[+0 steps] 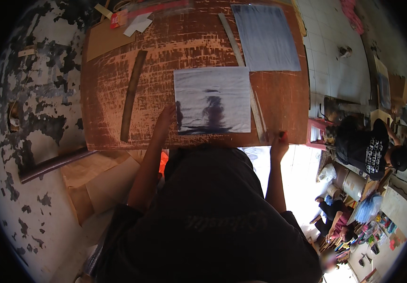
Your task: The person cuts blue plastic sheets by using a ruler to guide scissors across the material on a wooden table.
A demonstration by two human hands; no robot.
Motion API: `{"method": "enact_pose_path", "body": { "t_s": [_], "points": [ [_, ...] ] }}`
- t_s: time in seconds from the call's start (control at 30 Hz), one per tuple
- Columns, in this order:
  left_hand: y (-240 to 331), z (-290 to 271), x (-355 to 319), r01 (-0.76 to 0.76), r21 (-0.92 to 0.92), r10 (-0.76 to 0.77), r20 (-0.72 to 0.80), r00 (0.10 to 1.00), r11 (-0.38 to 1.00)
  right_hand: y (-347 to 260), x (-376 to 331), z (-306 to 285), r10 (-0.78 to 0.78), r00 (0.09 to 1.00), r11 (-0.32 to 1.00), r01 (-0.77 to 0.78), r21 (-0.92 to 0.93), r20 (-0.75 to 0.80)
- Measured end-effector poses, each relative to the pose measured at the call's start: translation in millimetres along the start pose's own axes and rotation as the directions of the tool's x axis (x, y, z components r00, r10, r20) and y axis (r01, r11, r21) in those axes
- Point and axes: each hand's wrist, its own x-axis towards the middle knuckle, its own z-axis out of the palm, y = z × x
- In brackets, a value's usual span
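Note:
A grey-white sheet (213, 99) with dark blue smears lies on the worn brown table (184, 47). My left hand (165, 118) rests flat on the table, fingertips at the sheet's left edge. At the table's near right edge my right hand (279, 144) is closed around a small red-tipped object (283, 136), too small to identify. A long pale ruler (243, 70) runs diagonally along the sheet's right side.
A second bluish sheet (266, 37) lies at the far right of the table. A dark wooden strip (131, 94) lies left of my hand. Cardboard and paper scraps (118, 28) sit at the far left corner. Two people (368, 148) sit on the floor at right.

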Motion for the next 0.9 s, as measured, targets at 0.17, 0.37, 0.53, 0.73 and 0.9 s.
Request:
{"method": "enact_pose_path", "body": {
  "t_s": [0.17, 0.37, 0.53, 0.73, 0.9],
  "points": [
    [-21, 12, 24, -0.019, 0.274, 0.021, -0.006, 1.0, 0.962, -89, -16, 36, -0.168, 0.966, 0.983, 0.18, -0.043, 0.199],
    [6, 32, 12, 0.0, 0.36, 0.035, -0.092, 0.995, 0.933, -86, -11, 81, -0.289, 0.931, 0.946, 0.313, -0.082, 0.224],
    [25, 20, 9, 0.112, -0.058, -0.121, -0.199, 0.972, 0.992, -73, 19, 86, 0.055, 0.896, 0.998, -0.037, -0.049, 0.441],
    [36, 1, 19, -0.126, -0.034, 0.116, -0.216, 0.969, 0.991, -96, 10, 70, 0.099, 0.784, 0.961, -0.234, 0.144, 0.612],
    [92, -62, 26, -0.107, -0.027, 0.097, -0.249, 0.964, 0.994, -157, 8, 63, 0.123, 0.722, 0.909, -0.357, 0.214, 0.681]
  ]
}}
